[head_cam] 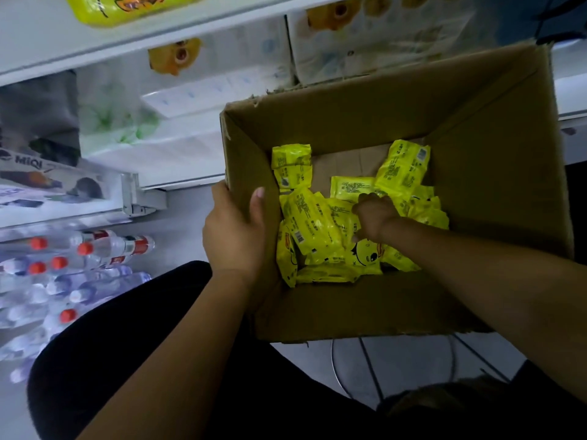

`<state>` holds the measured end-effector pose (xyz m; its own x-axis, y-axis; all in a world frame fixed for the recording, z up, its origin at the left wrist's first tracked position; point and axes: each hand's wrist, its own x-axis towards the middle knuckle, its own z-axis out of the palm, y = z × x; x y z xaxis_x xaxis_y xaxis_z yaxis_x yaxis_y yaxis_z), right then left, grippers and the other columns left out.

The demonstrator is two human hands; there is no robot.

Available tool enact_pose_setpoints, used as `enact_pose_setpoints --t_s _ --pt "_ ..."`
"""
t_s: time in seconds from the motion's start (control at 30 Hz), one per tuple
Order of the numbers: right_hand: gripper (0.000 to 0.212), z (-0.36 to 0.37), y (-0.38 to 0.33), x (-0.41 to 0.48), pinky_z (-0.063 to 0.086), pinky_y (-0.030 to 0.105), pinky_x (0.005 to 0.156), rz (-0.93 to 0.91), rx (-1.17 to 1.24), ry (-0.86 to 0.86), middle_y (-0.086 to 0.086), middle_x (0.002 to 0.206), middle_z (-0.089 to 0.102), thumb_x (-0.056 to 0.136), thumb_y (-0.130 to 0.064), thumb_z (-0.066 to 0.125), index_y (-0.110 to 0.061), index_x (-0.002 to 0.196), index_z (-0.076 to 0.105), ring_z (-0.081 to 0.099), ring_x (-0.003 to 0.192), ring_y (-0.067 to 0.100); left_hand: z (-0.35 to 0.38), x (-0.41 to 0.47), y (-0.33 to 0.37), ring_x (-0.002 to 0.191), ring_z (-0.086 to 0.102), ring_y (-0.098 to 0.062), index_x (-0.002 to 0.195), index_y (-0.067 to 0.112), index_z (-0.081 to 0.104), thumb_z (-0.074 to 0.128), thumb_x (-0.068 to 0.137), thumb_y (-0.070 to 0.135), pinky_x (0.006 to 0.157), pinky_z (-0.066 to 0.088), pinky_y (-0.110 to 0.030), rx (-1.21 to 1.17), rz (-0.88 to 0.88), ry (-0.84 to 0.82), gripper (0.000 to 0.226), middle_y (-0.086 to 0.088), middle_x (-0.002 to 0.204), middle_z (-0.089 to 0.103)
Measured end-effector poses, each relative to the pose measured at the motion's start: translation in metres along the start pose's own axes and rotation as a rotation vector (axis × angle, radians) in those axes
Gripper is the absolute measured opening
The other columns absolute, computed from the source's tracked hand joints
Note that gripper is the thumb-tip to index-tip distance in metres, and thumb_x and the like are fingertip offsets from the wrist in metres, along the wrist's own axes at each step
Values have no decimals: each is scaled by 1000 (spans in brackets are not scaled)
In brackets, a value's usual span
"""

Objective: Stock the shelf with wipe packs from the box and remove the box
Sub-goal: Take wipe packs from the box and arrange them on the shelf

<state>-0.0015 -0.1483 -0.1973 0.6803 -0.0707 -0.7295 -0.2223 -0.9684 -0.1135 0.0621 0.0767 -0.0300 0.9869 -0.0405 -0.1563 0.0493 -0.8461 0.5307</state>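
An open brown cardboard box [495, 147] sits in front of me with several yellow wipe packs [311, 223] loose on its bottom. My left hand [235, 230] grips the box's left wall, thumb inside and fingers outside. My right hand [374, 217] reaches down into the box with its fingers curled round yellow packs in the middle of the pile. The white shelf [120, 39] runs across the top left, with a yellow pack [127, 7] lying on its upper level.
White tissue packs [374, 36] with yellow duck prints fill the shelf behind the box. Shrink-wrapped water bottles [66, 268] with red caps lie on the floor at left. A wire stand [394, 363] shows under the box. My dark-clothed legs fill the bottom.
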Motion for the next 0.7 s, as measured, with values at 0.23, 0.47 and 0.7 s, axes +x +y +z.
enact_pose_setpoints --t_s 0.23,0.47,0.7 --pt "48 -27 -4 1 43 33 77 -186 485 -16 15 110 66 75 -30 87 -5 112 69 61 106 32 2 -1 -2 99 66 -42 122 6 52 60 99 46 74 49 -42 -4 30 18 47 -15 113 70" --pt "71 -49 -63 44 39 25 102 -140 662 6 7 147 53 80 -40 83 -8 137 58 50 135 24 0 -1 -4 94 67 -37 120 9 52 61 98 46 75 55 -47 -26 27 30 44 -8 108 71" --pt "64 -29 -85 65 38 36 114 55 692 -1 3 144 56 71 -45 88 -18 126 68 51 135 23 -1 -1 -5 94 68 -36 118 12 52 63 97 45 72 54 -42 -55 14 20 41 -6 108 72"
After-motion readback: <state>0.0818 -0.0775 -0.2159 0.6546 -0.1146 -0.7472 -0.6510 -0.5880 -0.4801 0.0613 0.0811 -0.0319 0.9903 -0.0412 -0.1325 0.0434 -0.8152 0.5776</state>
